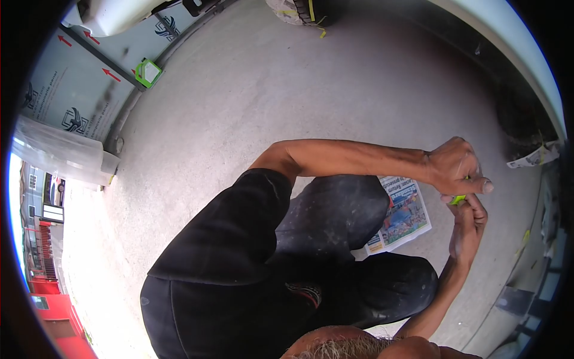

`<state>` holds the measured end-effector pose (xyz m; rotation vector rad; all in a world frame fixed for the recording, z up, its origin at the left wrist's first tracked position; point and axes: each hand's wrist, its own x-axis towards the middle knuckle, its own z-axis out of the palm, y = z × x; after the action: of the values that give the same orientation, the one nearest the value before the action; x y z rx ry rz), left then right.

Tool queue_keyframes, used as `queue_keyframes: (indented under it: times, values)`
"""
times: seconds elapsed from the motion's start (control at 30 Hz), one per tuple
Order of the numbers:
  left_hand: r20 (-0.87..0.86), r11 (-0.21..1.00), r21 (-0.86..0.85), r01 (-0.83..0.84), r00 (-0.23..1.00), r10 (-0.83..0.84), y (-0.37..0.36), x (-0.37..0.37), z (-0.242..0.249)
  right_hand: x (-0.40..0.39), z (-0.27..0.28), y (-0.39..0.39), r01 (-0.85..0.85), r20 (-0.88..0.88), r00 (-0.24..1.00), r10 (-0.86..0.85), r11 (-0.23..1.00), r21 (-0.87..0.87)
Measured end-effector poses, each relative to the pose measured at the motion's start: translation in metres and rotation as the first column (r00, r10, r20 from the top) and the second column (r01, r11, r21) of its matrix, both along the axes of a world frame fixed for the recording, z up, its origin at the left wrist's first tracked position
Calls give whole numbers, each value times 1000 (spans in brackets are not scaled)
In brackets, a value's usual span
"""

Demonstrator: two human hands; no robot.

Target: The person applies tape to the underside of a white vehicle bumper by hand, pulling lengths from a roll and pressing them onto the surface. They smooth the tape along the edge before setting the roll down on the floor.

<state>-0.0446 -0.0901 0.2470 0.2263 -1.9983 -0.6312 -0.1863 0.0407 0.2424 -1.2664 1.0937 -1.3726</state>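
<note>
Close together at the right, both hands meet around a small yellow-green piece (458, 199), mostly hidden by the fingers. My left hand (457, 164) is the upper one, its fingers curled and its thumb stretched towards the right, closed on the piece. Just below it, my right hand (469, 222) pinches the same piece with bent fingers. A printed newspaper sheet (406, 215) lies on the floor beside the knees, left of the hands and partly covered by a leg.
A vehicle's pale body edge (526, 42) curves along the upper right, with papers (535, 157) near a dark wheel area. A paper-wrapped item (288, 11) is at the top. A green container (147, 72) stands by the left panels, above rolled clear plastic (60, 143).
</note>
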Motion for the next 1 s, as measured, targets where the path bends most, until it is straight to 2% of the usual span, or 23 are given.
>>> queue_keyframes:
  times: [0.03,0.1,0.13,0.2,0.3,0.5,0.6,0.7,0.83,0.93,1.0]
  values:
    - [-15,1000,-23,-3,1000,3,-1,-1,-1,-2,0,-1,-14,-46,999,14,1000,-7]
    - [-12,999,45,11,1000,-10,5,6,9,-3,-1,-3,-42,-134,990,38,999,-21]
    - [-11,997,79,18,1000,-17,7,8,13,-3,-1,-2,-60,-103,993,56,997,-39]
    - [27,1000,16,10,1000,-11,6,10,14,0,1,-1,-100,-44,994,97,992,-77]
    - [15,999,-31,33,999,-33,8,11,14,-1,-6,0,-16,136,990,26,997,-74]
    - [59,996,-78,54,997,-49,6,13,16,-8,-11,0,-51,74,995,61,990,-135]
    - [-21,993,-109,41,999,-43,4,9,14,-13,-10,-1,-120,-134,986,102,984,-132]
    - [-81,991,-132,35,996,-46,5,7,12,-8,-8,3,-115,27,992,122,974,-194]
    - [-38,989,-128,72,996,-78,10,15,21,-9,-10,1,-80,75,993,89,990,-116]
    - [54,976,-215,16,999,-5,7,21,22,3,-2,1,-52,78,995,61,992,-113]
    - [5,975,-222,18,1000,-17,8,22,19,-3,-6,0,-52,41,998,57,993,-105]
